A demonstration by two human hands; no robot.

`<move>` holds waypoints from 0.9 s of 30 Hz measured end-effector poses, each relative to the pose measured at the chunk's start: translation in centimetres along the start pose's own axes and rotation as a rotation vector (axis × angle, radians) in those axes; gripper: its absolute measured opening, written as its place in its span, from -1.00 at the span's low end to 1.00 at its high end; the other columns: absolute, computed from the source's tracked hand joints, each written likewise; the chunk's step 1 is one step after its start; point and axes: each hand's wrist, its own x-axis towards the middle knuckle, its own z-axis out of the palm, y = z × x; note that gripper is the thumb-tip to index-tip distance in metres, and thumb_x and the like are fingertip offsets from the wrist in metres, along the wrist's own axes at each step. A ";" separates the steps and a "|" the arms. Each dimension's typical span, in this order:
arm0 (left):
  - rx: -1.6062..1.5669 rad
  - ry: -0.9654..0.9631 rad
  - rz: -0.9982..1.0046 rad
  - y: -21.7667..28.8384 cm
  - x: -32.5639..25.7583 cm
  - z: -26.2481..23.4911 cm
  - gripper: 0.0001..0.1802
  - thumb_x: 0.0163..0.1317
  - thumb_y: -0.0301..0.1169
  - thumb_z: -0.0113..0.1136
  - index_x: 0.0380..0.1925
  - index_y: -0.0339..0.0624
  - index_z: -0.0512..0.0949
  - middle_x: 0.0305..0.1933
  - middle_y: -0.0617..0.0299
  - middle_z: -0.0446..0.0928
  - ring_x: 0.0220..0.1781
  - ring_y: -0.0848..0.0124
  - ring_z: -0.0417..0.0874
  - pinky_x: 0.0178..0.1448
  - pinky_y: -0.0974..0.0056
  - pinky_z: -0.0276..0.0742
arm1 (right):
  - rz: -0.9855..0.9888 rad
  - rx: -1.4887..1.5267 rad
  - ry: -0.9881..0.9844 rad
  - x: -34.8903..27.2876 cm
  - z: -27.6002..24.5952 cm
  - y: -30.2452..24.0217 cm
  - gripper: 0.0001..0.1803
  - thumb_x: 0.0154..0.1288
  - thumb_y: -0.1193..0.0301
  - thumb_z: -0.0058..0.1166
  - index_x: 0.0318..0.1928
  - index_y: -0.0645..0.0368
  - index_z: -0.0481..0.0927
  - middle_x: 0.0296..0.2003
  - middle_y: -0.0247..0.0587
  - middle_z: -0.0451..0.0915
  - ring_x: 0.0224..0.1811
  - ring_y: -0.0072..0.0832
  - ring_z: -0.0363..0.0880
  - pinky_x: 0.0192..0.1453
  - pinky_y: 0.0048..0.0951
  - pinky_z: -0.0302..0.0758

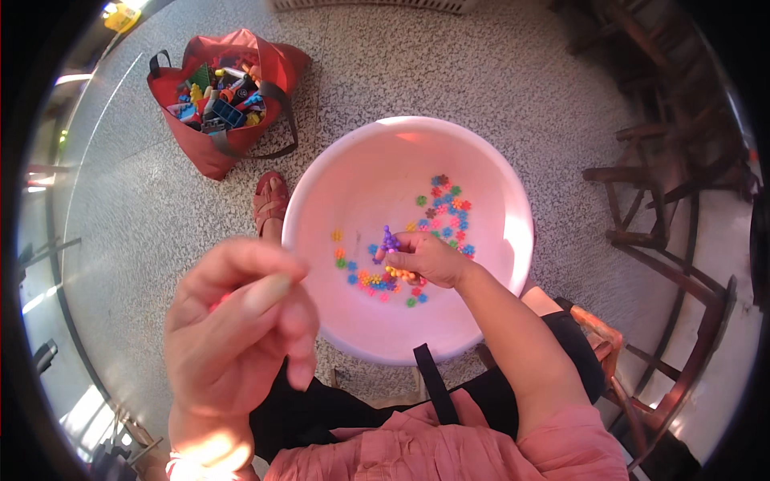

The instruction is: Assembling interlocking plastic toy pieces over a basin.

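A wide pink basin [321, 192] stands on the floor in front of me, with small flower-shaped plastic pieces [455, 205] in many colours scattered over its bottom. Over the basin my right hand [434, 258] is closed on a few joined flower-shaped pieces; purple ones [390, 240] stick up past the fingertips, and yellow ones [400, 273] show just below the hand. My left hand [241, 321] is raised close to the camera, left of the basin's near rim. Its fingers are curled in toward the thumb, and a reddish bit shows between them, too hidden to name.
At the far left sits a red fabric bag [205, 154] filled with mixed plastic toys [224, 100]. A sandalled foot [271, 200] is between bag and basin. Wooden chairs [642, 188] stand along the right side. A pale crate [373, 5] shows at the top edge.
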 end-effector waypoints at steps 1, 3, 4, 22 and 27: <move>0.012 -0.008 0.022 0.0 0.0 0.7 -0.85 0.24 -0.50 -0.13 -0.23 -0.36 0.33 -0.47 0.16 0.36 -0.52 0.40 0.38 -0.63 0.35 0.43 | -0.068 0.000 -0.067 -1.8 1.4 -2.3 -0.72 0.20 0.28 0.08 -0.21 0.23 0.49 -0.55 -0.37 0.44 -0.66 -0.68 0.35 -0.61 -0.66 0.30; 0.197 0.081 -0.032 -0.9 0.5 1.4 -0.73 0.24 -0.43 -0.03 -0.11 -0.36 0.42 -0.38 0.18 0.46 -0.48 0.50 0.45 -0.55 0.41 0.46 | -0.202 -0.054 -0.104 -5.2 3.9 -5.6 -0.70 0.20 0.29 0.08 -0.17 0.26 0.48 -0.52 -0.37 0.45 -0.64 -0.65 0.41 -0.59 -0.67 0.36; 0.208 0.079 -0.010 -0.8 0.3 1.7 -0.73 0.24 -0.43 -0.03 -0.11 -0.36 0.42 -0.38 0.18 0.46 -0.48 0.50 0.45 -0.55 0.41 0.46 | -0.141 0.011 -0.180 -7.4 5.6 -7.9 -0.69 0.18 0.30 0.10 -0.17 0.26 0.47 -0.51 -0.35 0.47 -0.60 -0.65 0.43 -0.55 -0.65 0.38; 0.169 -0.321 -0.225 -3.5 3.0 5.4 -0.84 0.03 -0.57 0.22 -0.37 -0.30 0.45 -0.37 0.10 0.54 -0.34 0.44 0.61 -0.29 0.39 0.62 | -0.770 -0.319 0.370 -18.1 8.2 -10.7 -0.79 0.08 0.52 0.18 -0.24 0.31 0.54 -0.35 -0.24 0.59 -0.36 -0.63 0.54 -0.29 -0.63 0.45; 0.187 -0.285 -0.396 -4.2 3.5 6.6 -0.72 0.02 -0.57 0.23 -0.22 -0.34 0.48 -0.35 0.10 0.56 -0.34 0.44 0.61 -0.30 0.40 0.62 | -0.864 -0.544 0.435 -19.2 6.6 -10.9 -0.83 0.10 0.51 0.16 -0.28 0.33 0.55 -0.38 -0.20 0.60 -0.34 -0.58 0.57 -0.26 -0.61 0.48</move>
